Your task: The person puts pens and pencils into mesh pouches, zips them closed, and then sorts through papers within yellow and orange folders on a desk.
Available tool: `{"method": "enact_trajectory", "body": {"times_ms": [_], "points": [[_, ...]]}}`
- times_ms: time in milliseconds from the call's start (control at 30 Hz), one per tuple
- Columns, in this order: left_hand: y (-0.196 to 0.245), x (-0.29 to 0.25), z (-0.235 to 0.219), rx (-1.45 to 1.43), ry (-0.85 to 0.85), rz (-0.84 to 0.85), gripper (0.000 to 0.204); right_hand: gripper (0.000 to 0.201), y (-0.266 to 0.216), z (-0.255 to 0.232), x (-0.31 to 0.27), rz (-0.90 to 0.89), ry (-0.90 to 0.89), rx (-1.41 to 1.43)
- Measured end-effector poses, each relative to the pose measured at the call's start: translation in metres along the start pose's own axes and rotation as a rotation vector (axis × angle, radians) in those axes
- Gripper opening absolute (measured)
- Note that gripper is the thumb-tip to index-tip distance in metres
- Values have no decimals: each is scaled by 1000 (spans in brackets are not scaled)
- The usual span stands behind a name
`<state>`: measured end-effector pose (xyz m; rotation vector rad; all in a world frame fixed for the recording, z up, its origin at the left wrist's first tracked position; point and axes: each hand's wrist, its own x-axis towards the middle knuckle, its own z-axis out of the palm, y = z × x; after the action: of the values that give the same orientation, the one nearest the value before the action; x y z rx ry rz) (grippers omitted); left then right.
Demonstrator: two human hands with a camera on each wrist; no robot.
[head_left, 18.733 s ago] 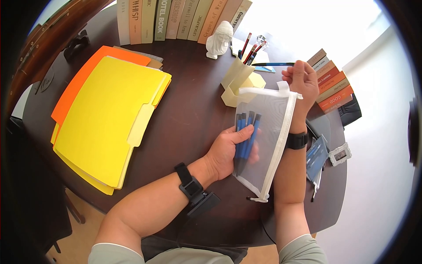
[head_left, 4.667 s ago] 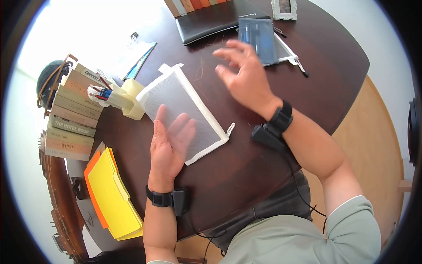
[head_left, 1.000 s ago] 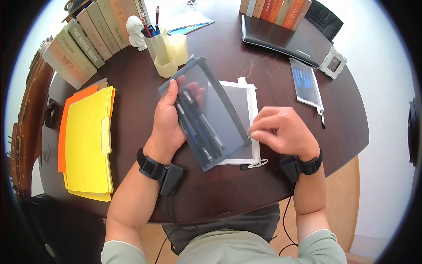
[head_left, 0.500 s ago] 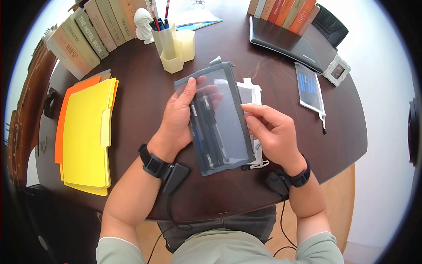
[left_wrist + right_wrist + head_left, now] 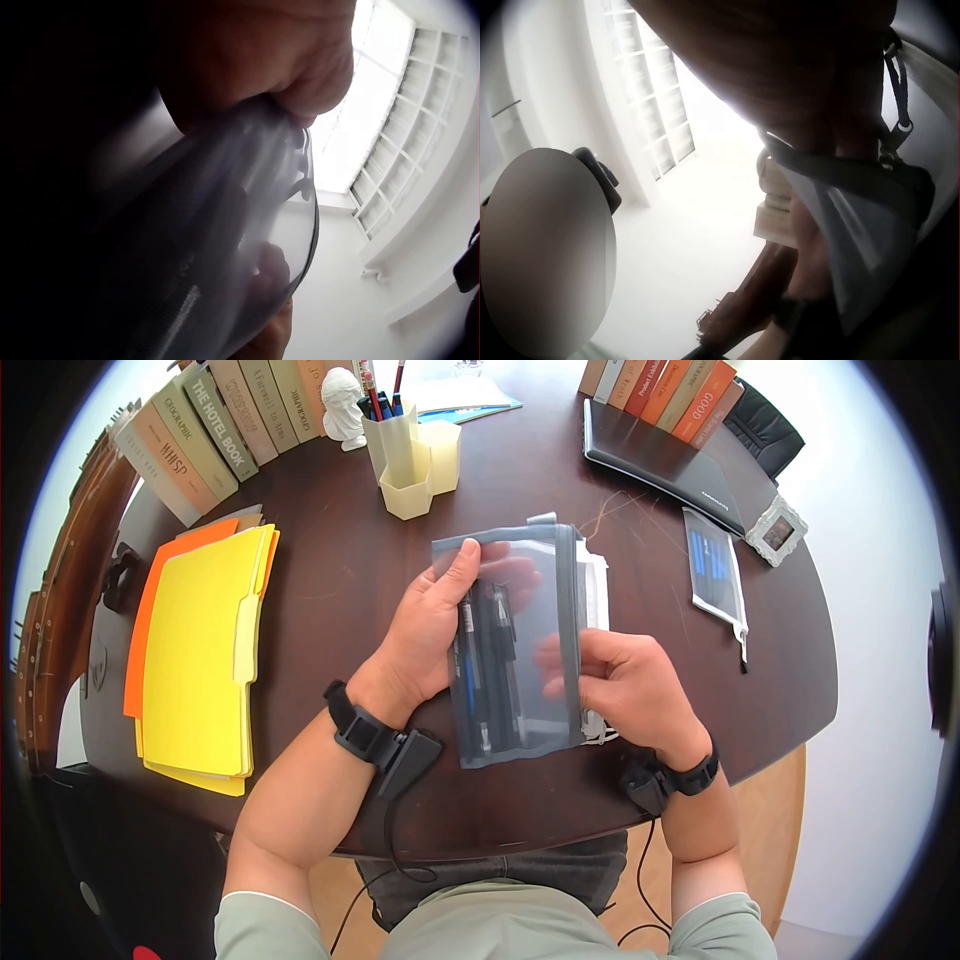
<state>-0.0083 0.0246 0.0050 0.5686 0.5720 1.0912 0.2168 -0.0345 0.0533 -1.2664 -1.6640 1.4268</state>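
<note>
Left of the grey pouch, we see a wide bare strip of worktop where a hand could pass, up to the yellow folder. The left hand blocks the pouch's left side. Past its far edge, the pen cup is in our way. To its right, the right hand and white pouch crowd us; farther right we have room again.

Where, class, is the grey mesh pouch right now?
In the head view, the grey mesh pouch is near the centre, gripped by the left hand, the right hand at its zipper edge, partly covering the white pouch.
</note>
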Motion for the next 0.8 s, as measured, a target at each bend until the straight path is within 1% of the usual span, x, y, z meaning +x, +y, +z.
{"method": "enact_trajectory", "body": {"times_ms": [33, 133, 233, 333, 433, 533, 633, 733, 800], "points": [[0, -1, 0, 7, -13, -12, 38, 40, -5, 1, -1, 67, -38, 71], [-2, -2, 3, 31, -34, -45, 40, 55, -3, 4, -3, -25, -97, 50], [-5, -3, 5, 22, -64, -36, 44, 60, -14, 6, -4, 43, -170, 168], [-9, -3, 10, 0, -62, -48, 48, 55, -8, 10, -2, 59, -149, 159], [-11, -6, 14, -19, -108, -91, 53, 49, -15, 12, -1, 90, -176, 39], [-13, -11, 23, -36, -132, -30, 55, 48, -3, 17, 2, 44, -191, 116], [-15, -12, 28, -12, -126, -26, 55, 54, 7, 24, 4, -66, -142, 139], [-21, -13, 28, 63, -114, 1, 54, 60, 5, 28, 10, 30, -145, 211], [-20, -13, 27, 143, -123, 20, 56, 57, 6, 30, 14, 94, -134, 188]]}}
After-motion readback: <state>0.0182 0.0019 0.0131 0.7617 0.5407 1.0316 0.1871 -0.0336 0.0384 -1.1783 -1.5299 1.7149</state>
